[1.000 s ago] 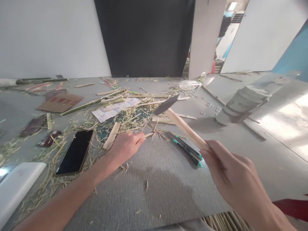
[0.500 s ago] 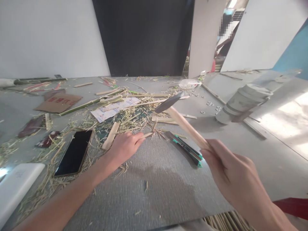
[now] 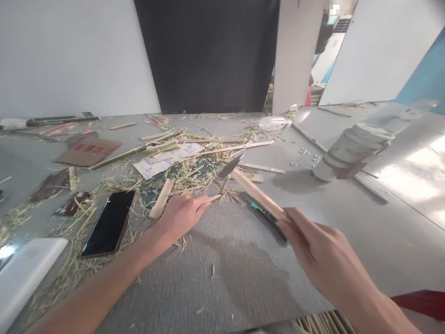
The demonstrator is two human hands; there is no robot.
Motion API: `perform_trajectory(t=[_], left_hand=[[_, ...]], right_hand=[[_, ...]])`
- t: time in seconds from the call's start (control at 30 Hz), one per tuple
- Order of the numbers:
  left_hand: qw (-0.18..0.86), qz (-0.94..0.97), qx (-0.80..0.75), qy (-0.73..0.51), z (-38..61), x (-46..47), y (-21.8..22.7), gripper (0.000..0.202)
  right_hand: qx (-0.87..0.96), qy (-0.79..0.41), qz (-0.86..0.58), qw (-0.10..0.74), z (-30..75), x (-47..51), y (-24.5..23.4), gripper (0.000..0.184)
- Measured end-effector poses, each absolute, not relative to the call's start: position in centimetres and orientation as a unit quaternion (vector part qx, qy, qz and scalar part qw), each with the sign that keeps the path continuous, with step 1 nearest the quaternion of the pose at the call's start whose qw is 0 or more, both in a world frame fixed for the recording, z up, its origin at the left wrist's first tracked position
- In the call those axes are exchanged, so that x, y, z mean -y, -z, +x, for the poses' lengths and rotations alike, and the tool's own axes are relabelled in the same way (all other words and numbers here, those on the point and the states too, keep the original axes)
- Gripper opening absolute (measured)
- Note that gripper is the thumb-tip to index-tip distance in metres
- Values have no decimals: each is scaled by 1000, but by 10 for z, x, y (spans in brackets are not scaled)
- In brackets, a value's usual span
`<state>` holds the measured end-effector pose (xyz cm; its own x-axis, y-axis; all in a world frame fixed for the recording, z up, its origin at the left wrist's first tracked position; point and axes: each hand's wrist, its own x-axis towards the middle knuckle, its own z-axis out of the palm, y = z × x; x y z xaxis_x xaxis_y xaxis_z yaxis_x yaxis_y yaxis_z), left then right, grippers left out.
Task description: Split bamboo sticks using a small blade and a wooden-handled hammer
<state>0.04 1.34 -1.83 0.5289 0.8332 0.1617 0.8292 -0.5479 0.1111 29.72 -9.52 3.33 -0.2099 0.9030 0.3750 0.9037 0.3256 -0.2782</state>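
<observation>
My right hand [image 3: 318,253] is closed round the wooden handle of a hammer [image 3: 255,192]. The hammer's dark metal head [image 3: 229,167] hangs just above the far end of a thin bamboo strip [image 3: 212,197]. My left hand [image 3: 181,215] lies on the grey mat with its fingers pinched on the near end of that strip, which points right toward a small cluster of crossed bamboo slivers [image 3: 225,188]. A green and black utility knife [image 3: 266,213] lies on the mat under the hammer handle.
A black phone [image 3: 109,222] lies left of my left hand among bamboo shavings. A white box [image 3: 24,273] sits at the near left. Cardboard [image 3: 88,150], printed paper [image 3: 167,160] and bamboo sticks litter the far table. A white tub [image 3: 351,148] and loose washers [image 3: 304,153] lie at right.
The hammer has swung down and left: its head dropped from near the far sticks to just over the strip's end. My right hand moved in with it. The left hand stayed put.
</observation>
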Motion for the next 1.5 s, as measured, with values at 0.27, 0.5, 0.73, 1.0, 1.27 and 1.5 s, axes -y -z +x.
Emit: perform_trajectory(t=[0.27,0.5,0.73,1.0,1.27,1.5], left_hand=[[7,871,-481,-101,1,-14,18,36],[46,872,-475,-107,1,-14,18,34],[29,874,-475,-95,1,-13,18,37],[41,873,-476,-102,0,-14,20,36],[27,872,-480,-92,2,-13,19,36],[19,871,-485,-78,1,-12,21,40]], right_hand=[[775,3,-576,261,296,95,-33,21],[797,-30,-580,167,300,90,-16,30],[768,-8,-595,239,299,89,-22,26],[774,5,-587,238,295,92,-31,26],[793,-11,-591,149,296,96,-17,30],[764,7,-589,261,290,99,-38,24]])
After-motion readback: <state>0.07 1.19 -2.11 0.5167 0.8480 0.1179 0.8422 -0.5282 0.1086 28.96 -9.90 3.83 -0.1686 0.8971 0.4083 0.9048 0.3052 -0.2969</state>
